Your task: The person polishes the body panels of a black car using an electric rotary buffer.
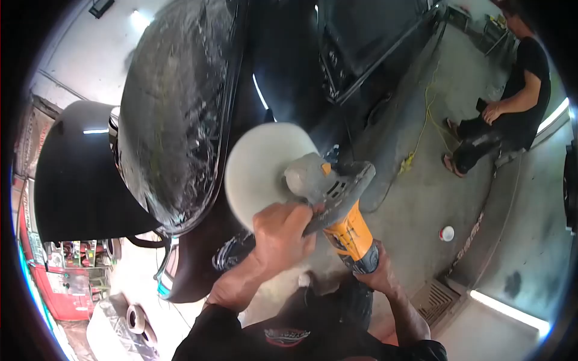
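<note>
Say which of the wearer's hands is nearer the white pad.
The left hand, on the grey front handle beside the pad; the right hand holds the tool's rear, behind the orange body.

Polisher [307,174] before car [180,114], person [525,121] rightward.

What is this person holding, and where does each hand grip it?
A yellow-and-grey power polisher: the left hand grips its grey loop handle near the head, and the right hand grips the body's dark rear end.

No text can be read; the shirt print [287,336] blurs (polisher markings [344,239] too).
</note>
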Tool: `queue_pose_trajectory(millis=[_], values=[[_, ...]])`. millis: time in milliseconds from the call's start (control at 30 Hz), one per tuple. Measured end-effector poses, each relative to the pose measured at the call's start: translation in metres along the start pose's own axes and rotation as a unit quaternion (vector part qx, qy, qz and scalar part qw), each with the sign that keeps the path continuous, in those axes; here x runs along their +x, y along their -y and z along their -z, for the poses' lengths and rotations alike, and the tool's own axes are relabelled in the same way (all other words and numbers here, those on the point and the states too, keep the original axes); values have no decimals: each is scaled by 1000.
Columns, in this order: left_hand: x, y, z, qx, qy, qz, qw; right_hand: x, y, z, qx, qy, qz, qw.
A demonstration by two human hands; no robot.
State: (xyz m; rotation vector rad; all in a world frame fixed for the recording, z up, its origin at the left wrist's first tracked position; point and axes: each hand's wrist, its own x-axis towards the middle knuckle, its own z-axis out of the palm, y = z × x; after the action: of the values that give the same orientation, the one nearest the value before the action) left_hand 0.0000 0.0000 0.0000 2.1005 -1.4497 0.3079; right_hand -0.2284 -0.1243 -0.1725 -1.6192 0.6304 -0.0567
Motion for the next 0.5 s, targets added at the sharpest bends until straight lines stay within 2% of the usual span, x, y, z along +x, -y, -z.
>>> queue_pose_trajectory(millis=[67,100,167,267,333,433,500], values=[[30,16,-5,-1,-20,-24,1000,28,14,-2,25,-41,22,999],[83,-4,-3,1,-61,-55,997,47,39,39,7,-92,86,992],[132,1,-6,3,-98,-92,991,70,55,54,-11,-177,152,972],[208,5,-5,48,-157,-134,977,117,108,93,19,-171,191,966],[248,2,6,10,-180,-114,977,144,137,112,40,-161,203,965],[271,9,9,-9,-195,-85,977,157,161,124,65,-145,196,968],[254,6,7,23,-191,-72,979,152,159,122,48,-147,196,968]])
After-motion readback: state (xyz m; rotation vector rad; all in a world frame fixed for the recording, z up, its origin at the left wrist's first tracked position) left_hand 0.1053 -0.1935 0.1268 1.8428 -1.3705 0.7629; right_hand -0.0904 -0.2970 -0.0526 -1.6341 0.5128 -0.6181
